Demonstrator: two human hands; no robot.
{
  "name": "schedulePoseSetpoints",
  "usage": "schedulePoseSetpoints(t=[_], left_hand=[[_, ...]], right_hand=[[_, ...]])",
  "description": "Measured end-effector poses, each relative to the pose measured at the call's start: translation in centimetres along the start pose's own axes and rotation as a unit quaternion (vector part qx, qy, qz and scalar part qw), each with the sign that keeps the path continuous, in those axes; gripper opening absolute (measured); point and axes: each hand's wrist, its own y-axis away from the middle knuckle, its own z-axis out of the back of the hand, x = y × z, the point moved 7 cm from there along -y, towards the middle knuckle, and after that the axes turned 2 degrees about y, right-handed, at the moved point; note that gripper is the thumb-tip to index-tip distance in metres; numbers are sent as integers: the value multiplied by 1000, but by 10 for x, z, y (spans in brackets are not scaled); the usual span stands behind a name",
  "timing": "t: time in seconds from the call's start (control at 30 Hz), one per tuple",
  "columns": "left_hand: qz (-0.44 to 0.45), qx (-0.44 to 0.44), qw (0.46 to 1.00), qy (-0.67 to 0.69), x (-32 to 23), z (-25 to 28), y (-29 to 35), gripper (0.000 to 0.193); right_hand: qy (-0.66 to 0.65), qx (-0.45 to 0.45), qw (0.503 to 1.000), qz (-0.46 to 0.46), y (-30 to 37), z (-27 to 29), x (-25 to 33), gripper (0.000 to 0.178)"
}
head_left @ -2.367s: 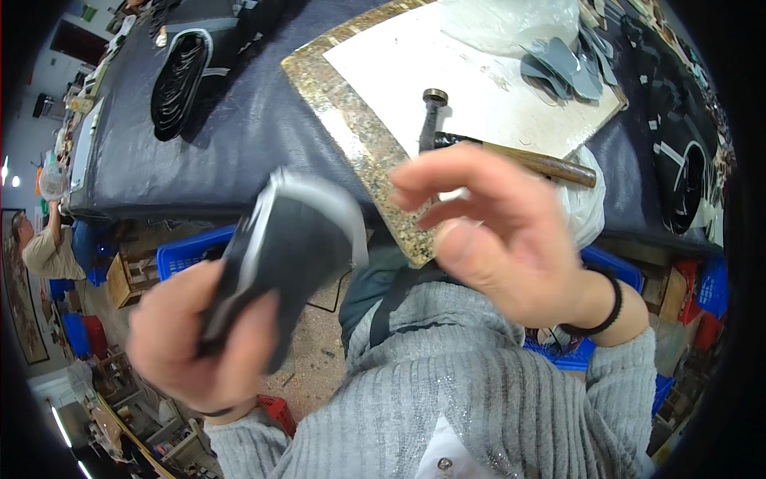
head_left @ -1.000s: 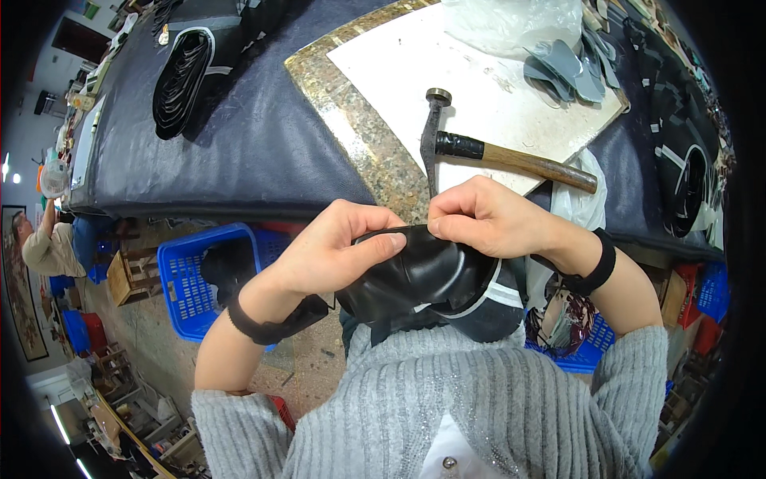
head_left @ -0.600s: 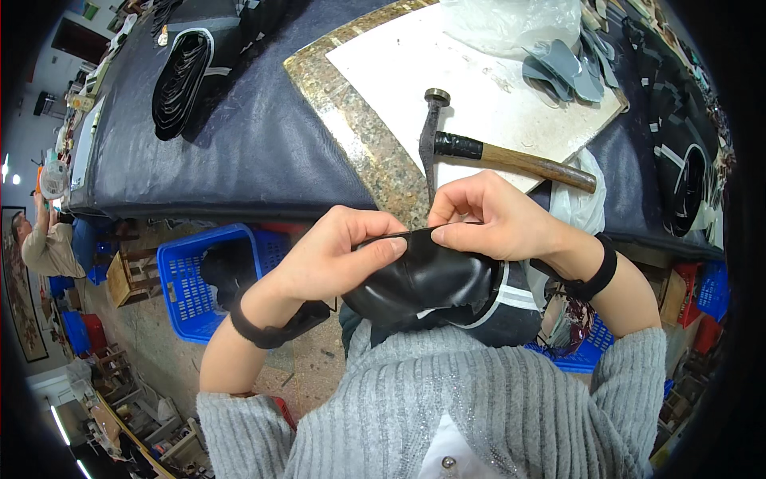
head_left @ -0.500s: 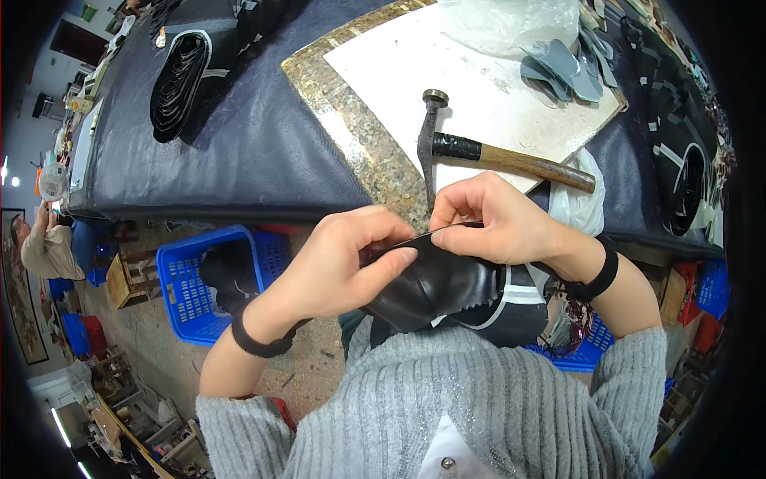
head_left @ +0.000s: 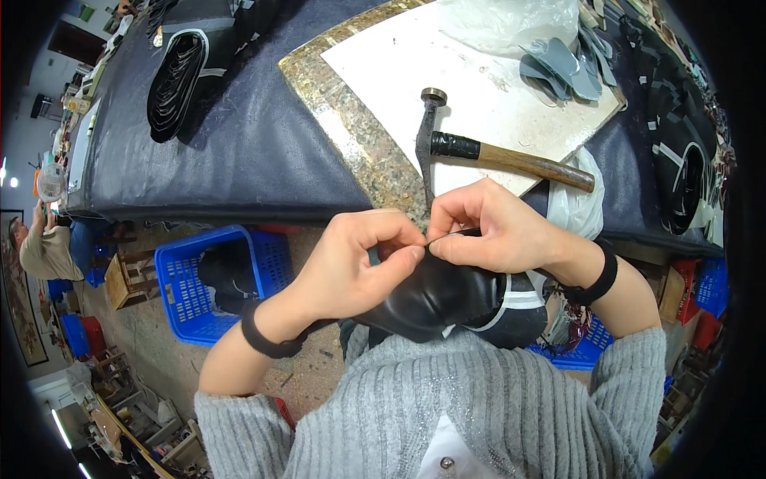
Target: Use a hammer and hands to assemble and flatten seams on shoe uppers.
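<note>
A shiny black leather piece (head_left: 431, 295) hangs from my fingers just in front of my body, its upper edge raised. My left hand (head_left: 359, 259) pinches that edge between thumb and forefinger. Right beside it, my right hand (head_left: 491, 227) grips the same edge, thumb pressed along it; the two sets of fingertips nearly touch. Under the leather's right side shows a black piece with white strips (head_left: 523, 299). Beyond my hands a hammer (head_left: 511, 162) with a wooden handle lies on a white board (head_left: 375, 64), its head pointing toward my fingers.
The board rests on a speckled stone slab (head_left: 331, 112) upon a dark-covered table (head_left: 239, 176). Grey cut pieces (head_left: 562, 68) and a clear plastic bag (head_left: 511, 24) lie on the board. Stacked black pieces (head_left: 179, 88) stand left. A blue basket (head_left: 171, 287) sits on the floor. Another person (head_left: 48, 247) is far left.
My left hand has shifted right along the leather's edge, so its fingertips now meet the right hand's. The leather hangs slightly lower. The hammer has not visibly moved.
</note>
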Motion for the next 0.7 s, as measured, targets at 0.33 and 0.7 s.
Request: schedulePoseSetpoints(t=[0.33, 0.7], left_hand=[[164, 55, 985, 29, 11, 4, 14, 15], [190, 48, 959, 203, 35, 1, 16, 14]], right_hand=[[-109, 8, 992, -55, 2, 9, -18, 4], [-18, -16, 997, -69, 4, 14, -21, 11]])
